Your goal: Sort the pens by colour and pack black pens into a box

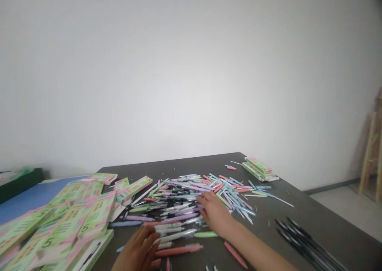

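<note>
A large loose heap of pens and pen parts (179, 201) in lilac, blue, green, coral and clear plastic covers the middle of the dark table. My right hand (215, 211) reaches over the right side of this heap, fingers slightly apart and bent down onto the pens. At the near left edge lies my left hand (140, 247), its fingers loosely curled by the ends of several white pens (179, 235) and a coral pen (180, 250). I see no pen clearly gripped in either hand. The undersides of the fingers are hidden.
Green-and-pink boxes (95, 215) are piled on the left, partly over a blue sheet (28, 201). A dark green tray (20, 183) stands behind them. More boxes (259, 168) lie at the far right edge. Black pens (301, 239) lie bundled at right on the dark table (322, 219).
</note>
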A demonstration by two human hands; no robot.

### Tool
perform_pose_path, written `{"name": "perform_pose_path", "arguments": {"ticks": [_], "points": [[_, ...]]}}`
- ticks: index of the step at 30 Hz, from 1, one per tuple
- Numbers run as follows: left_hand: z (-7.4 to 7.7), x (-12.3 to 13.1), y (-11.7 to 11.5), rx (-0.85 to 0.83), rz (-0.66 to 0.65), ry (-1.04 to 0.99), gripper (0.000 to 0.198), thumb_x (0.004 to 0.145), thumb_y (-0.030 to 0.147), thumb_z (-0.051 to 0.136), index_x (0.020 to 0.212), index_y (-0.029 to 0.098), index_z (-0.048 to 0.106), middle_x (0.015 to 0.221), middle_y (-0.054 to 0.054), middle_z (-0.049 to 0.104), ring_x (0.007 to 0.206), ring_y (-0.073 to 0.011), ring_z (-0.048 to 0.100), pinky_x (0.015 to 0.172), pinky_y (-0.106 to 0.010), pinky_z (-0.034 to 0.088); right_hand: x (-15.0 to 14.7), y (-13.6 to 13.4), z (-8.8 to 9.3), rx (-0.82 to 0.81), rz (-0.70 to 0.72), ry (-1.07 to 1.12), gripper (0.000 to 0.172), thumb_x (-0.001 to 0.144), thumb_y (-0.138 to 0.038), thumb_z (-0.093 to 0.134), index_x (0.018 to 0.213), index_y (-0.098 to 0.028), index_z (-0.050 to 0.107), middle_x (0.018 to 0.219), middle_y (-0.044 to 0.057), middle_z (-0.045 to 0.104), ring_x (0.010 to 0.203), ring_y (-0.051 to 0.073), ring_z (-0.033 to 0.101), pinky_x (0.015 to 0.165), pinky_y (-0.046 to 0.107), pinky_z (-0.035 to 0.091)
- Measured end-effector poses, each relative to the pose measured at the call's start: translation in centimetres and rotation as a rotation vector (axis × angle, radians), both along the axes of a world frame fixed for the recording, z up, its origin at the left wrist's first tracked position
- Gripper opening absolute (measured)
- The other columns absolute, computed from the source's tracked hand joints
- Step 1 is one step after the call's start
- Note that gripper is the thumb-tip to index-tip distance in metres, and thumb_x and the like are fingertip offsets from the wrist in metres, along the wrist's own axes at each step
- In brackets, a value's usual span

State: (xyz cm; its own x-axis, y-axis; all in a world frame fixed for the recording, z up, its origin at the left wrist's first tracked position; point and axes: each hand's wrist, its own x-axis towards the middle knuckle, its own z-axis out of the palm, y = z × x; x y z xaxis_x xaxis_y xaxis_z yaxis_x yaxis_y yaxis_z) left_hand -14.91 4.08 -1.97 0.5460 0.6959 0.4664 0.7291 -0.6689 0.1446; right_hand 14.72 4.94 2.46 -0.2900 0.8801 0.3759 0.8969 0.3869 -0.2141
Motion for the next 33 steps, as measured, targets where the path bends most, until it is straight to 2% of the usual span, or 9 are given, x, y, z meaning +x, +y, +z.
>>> {"name": "perform_pose_path", "arguments": {"ticks": [3,5,10,14,19,23,28,31,33], "points": [[1.6,1.4,3.7,-0.095,0.193,0.037,0.03,0.089,0.026,0.036,0.111,0.025,0.057,0.116,-0.007,0.061,0.112,-0.0199,0.054,0.098,-0.036,0.043,-3.1,3.2,-1.2,-0.04,0.093,-0.057,0.042,0.076,-0.011,0.047,0.117,-0.018,0.056,0.113,0.009,0.057,0.107,0.023,0.047,0.089,0.032,0.036],[2.1,2.7,6.4,-0.109,0.223,0.072,0.037,0.084,0.015,0.039,0.117,0.019,0.054,0.121,-0.01,0.058,0.116,-0.0217,0.05,0.102,-0.039,0.038,-4.2,4.7,-2.1,-0.05,0.095,-0.071,0.044,0.073,-0.009,0.046,0.115,-0.016,0.057,0.113,0.009,0.057,0.106,0.024,0.047,0.087,0.031,0.037],[1.0,5.1,10.2,-0.16,0.224,0.181,0.04,0.071,0.001,0.042,0.104,0.014,0.061,0.107,-0.013,0.061,0.104,-0.0239,0.056,0.092,-0.039,0.043,-5.1,6.2,-3.2,-0.052,0.03,-0.022,0.038,0.073,-0.008,0.045,0.106,-0.016,0.061,0.108,0.01,0.058,0.104,0.022,0.049,0.087,0.03,0.037],[0.5,5.4,10.9,-0.191,0.228,0.214,0.031,0.074,0.001,0.044,0.097,0.014,0.061,0.103,-0.008,0.061,0.1,-0.0219,0.056,0.088,-0.041,0.043,-5.2,6.5,-3.2,-0.065,0.001,0.006,0.04,0.071,-0.01,0.049,0.11,-0.016,0.058,0.109,0.01,0.057,0.105,0.024,0.049,0.087,0.031,0.037],[1.2,5.0,11.3,-0.208,0.246,0.158,0.022,0.074,0.006,0.048,0.09,0.013,0.062,0.101,-0.01,0.062,0.102,-0.0223,0.056,0.091,-0.038,0.04,-5.0,6.9,-3.0,-0.113,0.064,-0.068,0.035,0.075,-0.009,0.048,0.108,-0.012,0.059,0.107,0.013,0.058,0.104,0.024,0.05,0.087,0.031,0.037],[2.1,4.5,11.6,-0.202,0.27,0.032,0.026,0.08,0.011,0.045,0.1,0.018,0.059,0.108,-0.008,0.064,0.107,-0.0191,0.055,0.092,-0.029,0.038,-4.5,7.3,-2.7,-0.14,0.064,-0.041,0.031,0.079,-0.007,0.043,0.104,-0.012,0.061,0.104,0.013,0.061,0.102,0.022,0.054,0.085,0.029,0.038],[3.5,2.4,12.2,-0.214,0.448,-0.124,0.034,0.091,0.021,0.023,0.118,0.013,0.043,0.101,-0.011,0.066,0.091,-0.019,0.063,0.076,-0.028,0.043,-3.6,7.7,-1.8,-0.162,-0.051,0.085,0.029,0.086,-0.012,0.039,0.11,-0.014,0.054,0.105,0.013,0.063,0.097,0.021,0.059,0.078,0.028,0.039],[3.7,0.9,12.6,-0.224,0.474,-0.127,0.029,0.089,0.027,0.034,0.113,0.018,0.047,0.103,-0.008,0.065,0.097,-0.0189,0.061,0.078,-0.027,0.042,-4.1,8.0,-0.9,-0.174,-0.118,0.065,0.027,0.09,-0.018,0.035,0.112,-0.015,0.051,0.102,0.012,0.065,0.089,0.021,0.062,0.071,0.028,0.04],[3.4,0.3,12.8,-0.259,0.486,-0.093,0.021,0.085,0.031,0.045,0.098,0.019,0.055,0.091,-0.006,0.067,0.088,-0.0202,0.063,0.073,-0.028,0.043,-5.1,8.4,-0.5,-0.171,-0.13,0.023,0.027,0.09,-0.022,0.035,0.108,-0.016,0.053,0.1,0.012,0.066,0.088,0.022,0.062,0.071,0.029,0.04]]}}
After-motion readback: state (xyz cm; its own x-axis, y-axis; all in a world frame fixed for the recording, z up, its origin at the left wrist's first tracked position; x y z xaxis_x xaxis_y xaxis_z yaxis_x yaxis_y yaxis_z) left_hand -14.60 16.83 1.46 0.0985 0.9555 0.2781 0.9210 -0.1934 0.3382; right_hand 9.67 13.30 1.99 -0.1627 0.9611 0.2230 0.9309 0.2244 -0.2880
